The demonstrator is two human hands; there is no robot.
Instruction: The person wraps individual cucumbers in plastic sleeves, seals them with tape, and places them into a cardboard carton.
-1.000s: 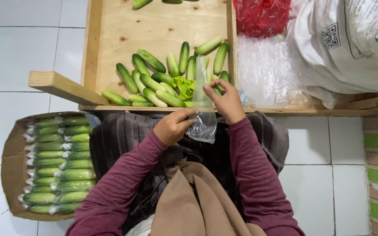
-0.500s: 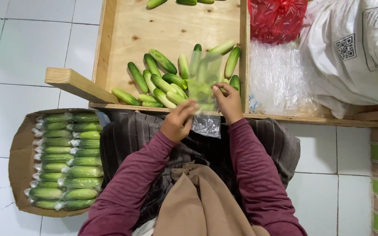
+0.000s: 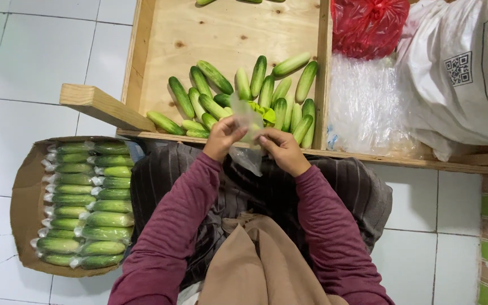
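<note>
My left hand and my right hand both pinch a small clear plastic bag between them, just over the near rim of a shallow wooden tray. The bag is crumpled and hangs down toward my lap. Right behind my hands lies a heap of loose green cucumbers in the tray's near right corner.
A cardboard box on the white tiled floor at my left holds rows of bagged cucumbers. To the right of the tray lie a stack of clear bags, a red plastic bag and a large white sack. A wooden bar juts out at the left.
The bag was held up and spread over the cucumbers; now it is gathered low between both hands, which have come closer together. The view has shifted slightly.
</note>
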